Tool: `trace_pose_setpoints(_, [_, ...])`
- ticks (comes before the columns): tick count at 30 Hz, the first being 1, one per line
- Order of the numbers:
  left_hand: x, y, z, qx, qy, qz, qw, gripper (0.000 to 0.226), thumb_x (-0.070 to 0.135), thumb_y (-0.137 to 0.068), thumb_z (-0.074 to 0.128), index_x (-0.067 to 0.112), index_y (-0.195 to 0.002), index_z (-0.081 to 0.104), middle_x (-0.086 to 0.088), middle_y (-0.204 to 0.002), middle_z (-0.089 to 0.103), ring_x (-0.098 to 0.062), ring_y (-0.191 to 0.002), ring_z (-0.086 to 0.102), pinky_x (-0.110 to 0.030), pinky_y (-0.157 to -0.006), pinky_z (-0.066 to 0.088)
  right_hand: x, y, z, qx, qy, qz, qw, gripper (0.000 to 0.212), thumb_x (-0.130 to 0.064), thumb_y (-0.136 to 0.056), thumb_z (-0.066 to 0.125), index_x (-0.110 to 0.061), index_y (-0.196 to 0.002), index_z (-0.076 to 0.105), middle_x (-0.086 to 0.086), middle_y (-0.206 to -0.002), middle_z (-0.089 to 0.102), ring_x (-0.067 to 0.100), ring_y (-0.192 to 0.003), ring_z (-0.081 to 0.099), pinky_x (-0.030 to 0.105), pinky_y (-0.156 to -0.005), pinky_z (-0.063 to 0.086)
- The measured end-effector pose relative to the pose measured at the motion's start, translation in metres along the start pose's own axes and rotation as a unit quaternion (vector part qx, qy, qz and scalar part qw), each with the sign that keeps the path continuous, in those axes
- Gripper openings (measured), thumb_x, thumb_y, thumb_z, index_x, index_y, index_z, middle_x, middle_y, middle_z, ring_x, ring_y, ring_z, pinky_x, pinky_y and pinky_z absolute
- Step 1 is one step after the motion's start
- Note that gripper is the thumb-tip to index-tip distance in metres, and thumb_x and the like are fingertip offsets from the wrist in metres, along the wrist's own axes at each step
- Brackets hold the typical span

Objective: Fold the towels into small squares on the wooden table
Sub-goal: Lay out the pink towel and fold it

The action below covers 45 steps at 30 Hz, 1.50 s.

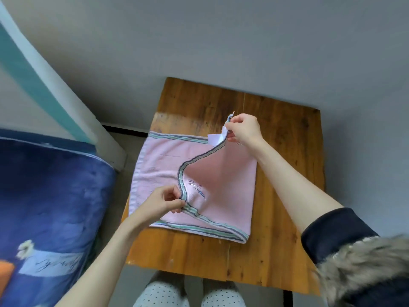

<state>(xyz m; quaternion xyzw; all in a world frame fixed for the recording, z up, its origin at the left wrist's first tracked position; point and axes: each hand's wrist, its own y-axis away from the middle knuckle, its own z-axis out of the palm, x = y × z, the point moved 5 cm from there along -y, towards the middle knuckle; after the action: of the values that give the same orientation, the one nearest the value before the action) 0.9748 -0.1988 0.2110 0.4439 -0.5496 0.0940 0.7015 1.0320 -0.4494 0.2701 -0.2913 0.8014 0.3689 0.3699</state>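
Pink towel [159, 165] with a striped border lies partly folded on the wooden table [276, 134], its upper layer lifted off the lower one. Left hand [161, 203] pinches the striped edge near the towel's near left side; right hand [244, 128] pinches the far corner, where a white label [215, 138] hangs, and holds it raised above the tabletop. Beyond the table's left edge sits a blue patterned blanket [51, 196]. Polka-dot trousers [188, 293] show below the table's near edge.
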Motion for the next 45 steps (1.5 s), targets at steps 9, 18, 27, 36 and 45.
trace_pose_setpoints(9, [-0.057,0.024,-0.09,0.065,0.028,-0.078,0.994,0.014,0.008,-0.067,0.061,0.009,-0.066,0.047,-0.004,-0.063,0.049,-0.011,-0.055,0.047,-0.025,-0.059,0.04,-0.037,-0.012,0.118,-0.043,0.031,-0.008,0.999,0.022,-0.002,-0.082,0.054,-0.018,-0.067,0.056,0.011,-0.087,0.064,0.021,-0.077,0.065,0.028,-0.066,0.058])
trace_pose_setpoints(18, [-0.129,0.007,-0.111,0.208,-0.064,-0.21,0.953,0.017,0.017,-0.083,0.059,0.011,-0.099,0.059,-0.008,-0.088,0.066,-0.027,-0.079,0.063,-0.036,-0.078,0.051,0.02,-0.031,0.156,-0.129,0.239,-0.047,0.961,0.032,-0.021,-0.09,0.051,-0.009,-0.119,0.061,0.007,-0.12,0.062,0.023,-0.11,0.057,0.032,-0.094,0.043])
trace_pose_setpoints(27, [-0.137,-0.006,-0.083,0.223,-0.134,-0.24,0.935,0.049,0.024,-0.093,0.052,0.004,-0.136,0.039,-0.014,-0.141,0.044,-0.031,-0.13,0.038,-0.032,-0.099,0.032,0.143,-0.034,0.11,-0.2,0.512,-0.058,0.833,0.066,-0.03,-0.094,0.046,-0.025,-0.15,0.011,0.003,-0.159,-0.003,0.027,-0.145,-0.001,0.051,-0.114,0.019])
trace_pose_setpoints(36, [-0.108,-0.043,-0.076,0.261,-0.221,-0.187,0.921,0.034,0.018,-0.094,0.045,0.003,-0.124,0.047,-0.02,-0.121,0.057,-0.038,-0.111,0.053,-0.039,-0.09,0.041,0.184,-0.002,0.053,-0.139,0.484,-0.011,0.864,0.065,-0.032,-0.095,0.044,-0.031,-0.15,0.009,-0.001,-0.159,0.002,0.027,-0.144,0.009,0.048,-0.106,0.033])
trace_pose_setpoints(45, [-0.053,-0.111,-0.039,0.212,-0.231,-0.094,0.945,0.032,0.02,-0.1,0.032,0.003,-0.126,0.038,-0.016,-0.118,0.053,-0.029,-0.103,0.049,-0.031,-0.077,0.034,0.239,0.048,-0.016,-0.121,0.438,0.135,0.881,0.042,-0.034,-0.097,0.039,-0.018,-0.135,0.041,0.013,-0.137,0.037,0.036,-0.12,0.046,0.042,-0.095,0.041])
